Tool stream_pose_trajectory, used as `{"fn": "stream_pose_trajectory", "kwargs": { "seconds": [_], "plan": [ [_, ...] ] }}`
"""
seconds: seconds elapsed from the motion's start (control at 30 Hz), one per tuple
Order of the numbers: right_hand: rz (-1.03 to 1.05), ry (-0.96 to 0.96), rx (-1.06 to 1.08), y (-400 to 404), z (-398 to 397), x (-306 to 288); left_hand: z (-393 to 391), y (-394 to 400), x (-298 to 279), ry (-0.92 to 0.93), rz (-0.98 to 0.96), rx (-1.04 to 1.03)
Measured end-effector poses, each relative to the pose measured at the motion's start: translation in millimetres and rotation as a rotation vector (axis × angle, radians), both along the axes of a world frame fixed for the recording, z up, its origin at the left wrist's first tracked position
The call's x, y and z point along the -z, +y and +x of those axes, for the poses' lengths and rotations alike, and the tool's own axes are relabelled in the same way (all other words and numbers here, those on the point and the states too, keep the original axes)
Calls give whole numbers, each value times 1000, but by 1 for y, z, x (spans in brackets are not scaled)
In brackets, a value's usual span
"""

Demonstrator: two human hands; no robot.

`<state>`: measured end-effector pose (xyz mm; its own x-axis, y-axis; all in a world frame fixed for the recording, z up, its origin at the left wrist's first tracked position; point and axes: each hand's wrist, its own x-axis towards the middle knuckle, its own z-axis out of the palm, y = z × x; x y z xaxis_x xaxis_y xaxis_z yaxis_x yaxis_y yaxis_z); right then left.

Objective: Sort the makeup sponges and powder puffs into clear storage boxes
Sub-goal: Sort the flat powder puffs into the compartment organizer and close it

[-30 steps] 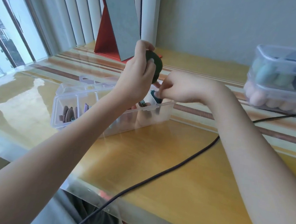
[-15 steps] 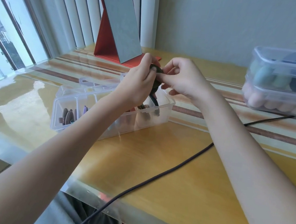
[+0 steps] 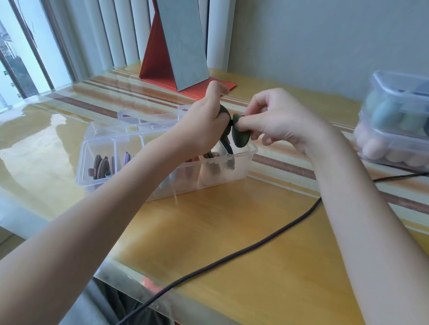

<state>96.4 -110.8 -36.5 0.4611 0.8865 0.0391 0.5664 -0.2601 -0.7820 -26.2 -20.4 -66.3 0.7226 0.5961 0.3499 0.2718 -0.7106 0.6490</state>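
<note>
Both hands are working above the right end of a clear divided box [image 3: 160,165] that is sitting on the wooden table [image 3: 228,229]. The box's lid is lying open behind it.

The right hand [image 3: 278,118] is pinching a dark green puff [image 3: 240,134] between thumb and fingertips, holding it on edge just above the rightmost compartment. The remaining fingers are curling under the palm.

The left hand [image 3: 206,125] is closing around a second dark puff [image 3: 224,116]; only a curved edge of it is showing between thumb and fingers, so its full shape cannot be told. The two puffs are sitting just beside each other, and whether they are touching cannot be told.

Inside the box, several brownish puffs [image 3: 101,167] are standing on edge in the leftmost compartment, with a purple one [image 3: 127,157] in the next compartment. Dark and reddish items are showing through the wall at the right end, partly hidden by the left forearm.

A second clear box [image 3: 411,121] is standing at the far right of the table, well apart from the hands, with its lid on. Pink egg-shaped sponges [image 3: 392,153] are filling its lower level, and pale green ones with a dark one are lying above.

A black cable [image 3: 252,249] is running across the table from the near edge toward the right. A red folding mirror [image 3: 180,38] is standing at the back, near the blinds.
</note>
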Motion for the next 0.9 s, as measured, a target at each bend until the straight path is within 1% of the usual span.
{"fn": "stream_pose_trajectory", "kwargs": {
  "seconds": [0.07,0.13,0.17,0.23,0.3,0.37,0.47,0.53,0.67,0.73,0.77,0.83,0.9],
  "plan": [
    [75,-11,23,2,-6,-1,-1,0,0,-4,17,-7],
    [168,66,49,0,-5,-6,-1,0,0,-11,24,3],
    [181,88,51,-2,-3,-9,-1,0,0,-15,26,7],
    [113,34,34,-4,-1,-9,-1,0,0,-30,39,2],
    [-23,-74,-4,-4,-4,-5,-1,-1,0,-57,62,-22],
    [-108,-105,-48,-1,-10,1,-1,-2,0,-83,95,-37],
    [-125,-95,-70,1,-14,2,-2,-3,0,-91,107,-51],
    [-140,-147,-82,1,-15,1,-2,-6,-2,-113,129,-63],
    [-191,-241,-132,2,-18,1,-6,-11,-8,-280,278,-113],
    [-210,-291,-133,4,-21,2,-8,-12,-10,-335,287,-85],
    [-217,-306,-132,4,-22,3,-9,-12,-10,-326,279,-52],
    [-244,-302,-155,3,-20,0,-9,-11,-7,-250,270,-9],
    [-251,-225,-170,0,-14,-5,-8,-8,-4,-148,250,-15]
  ]
}}
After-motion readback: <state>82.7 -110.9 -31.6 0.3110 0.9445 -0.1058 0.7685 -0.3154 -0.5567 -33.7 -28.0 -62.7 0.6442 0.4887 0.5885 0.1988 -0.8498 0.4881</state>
